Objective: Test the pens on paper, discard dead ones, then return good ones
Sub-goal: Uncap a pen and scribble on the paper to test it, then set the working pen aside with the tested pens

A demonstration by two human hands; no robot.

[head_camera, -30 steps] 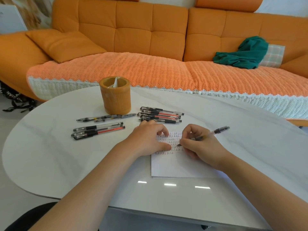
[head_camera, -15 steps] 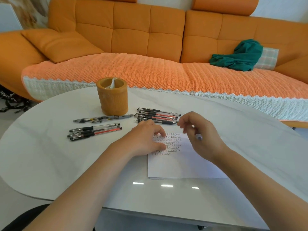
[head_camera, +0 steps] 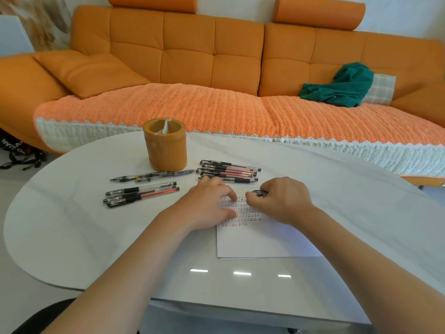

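Note:
A white sheet of paper [head_camera: 262,239] with rows of small test marks lies on the white table [head_camera: 72,237]. My left hand [head_camera: 207,203] rests on the paper's upper left part, fingers curled loosely. My right hand [head_camera: 281,201] holds a pen [head_camera: 258,193] above the marks; only a short dark piece of the pen shows past the fingers. Several pens [head_camera: 228,171] lie in a pile just beyond my hands. Another group of pens [head_camera: 142,192] lies to the left, and more pens [head_camera: 154,175] lie in front of the orange pen holder [head_camera: 165,147].
An orange sofa [head_camera: 216,68] with a knitted cover runs along the table's far side. A green cloth [head_camera: 342,85] lies on it at the right. A dark bag [head_camera: 19,153] sits on the floor at the left.
My right hand lifted the pen off the paper, swung toward the pen pile, then came back over the marks with the pen tucked in its fingers. The left hand stayed put.

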